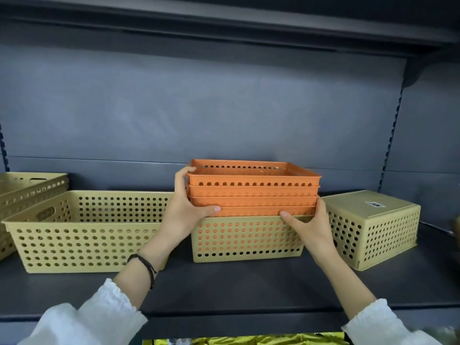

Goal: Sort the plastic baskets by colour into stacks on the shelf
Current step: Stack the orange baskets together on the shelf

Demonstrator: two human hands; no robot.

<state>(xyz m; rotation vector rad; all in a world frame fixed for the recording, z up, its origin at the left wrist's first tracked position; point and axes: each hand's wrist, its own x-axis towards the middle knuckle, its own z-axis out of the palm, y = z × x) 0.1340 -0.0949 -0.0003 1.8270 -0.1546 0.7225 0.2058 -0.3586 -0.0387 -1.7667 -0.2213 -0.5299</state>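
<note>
A stack of several orange baskets (pixel 252 189) sits nested inside a tan perforated basket (pixel 246 241) at the middle of the dark shelf (pixel 236 285). My left hand (pixel 185 210) grips the stack's left end, thumb along its lower rim. On the right end, my right hand (pixel 312 224) holds the bottom of the stack where it meets the tan basket's rim. To the left stands a large empty tan basket (pixel 82 232). An upside-down tan basket (pixel 373 227) lies on the right.
More stacked tan baskets (pixel 27 192) stand at the far left edge. The grey back panel (pixel 199 108) rises behind, and an upper shelf (pixel 224 23) hangs overhead. Yellow packets (pixel 249 341) show on the shelf below.
</note>
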